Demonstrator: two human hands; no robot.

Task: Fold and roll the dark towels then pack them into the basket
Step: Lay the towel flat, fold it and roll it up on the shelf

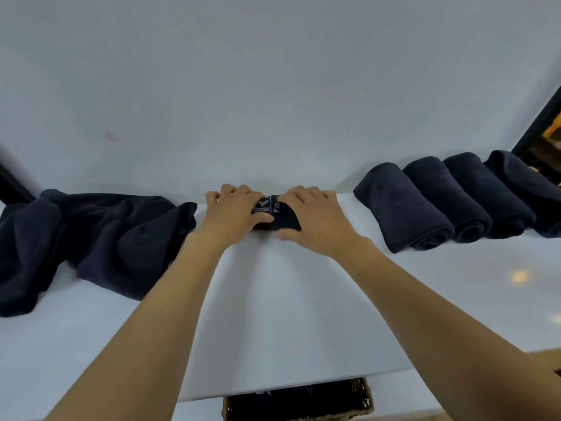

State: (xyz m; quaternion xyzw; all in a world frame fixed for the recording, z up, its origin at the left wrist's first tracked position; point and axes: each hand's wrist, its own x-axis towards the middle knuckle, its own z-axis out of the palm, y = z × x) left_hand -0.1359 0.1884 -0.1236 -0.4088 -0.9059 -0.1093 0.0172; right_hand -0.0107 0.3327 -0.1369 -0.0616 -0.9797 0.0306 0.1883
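Now, towel (pixel 277 218): dark roll, far side of table (pixel 273 299), long axis L-R.
L hand (pixel 235 212): curled on left end.
R hand (pixel 315 220): curled on right end.
basket (pixel 368 399): below near edge, toward body.

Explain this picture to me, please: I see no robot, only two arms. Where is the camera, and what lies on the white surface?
There is no machine here: a person works with bare hands, and the single picture comes from a camera worn on their head, looking forward and down. On the white table, the left hand and right hand both have a grip on a small dark towel with pale lettering, fingers curled over it. To the left lies a heap of loose dark towels. To the right, four rolled towels sit side by side. A woven basket peeks out below the table's near edge.
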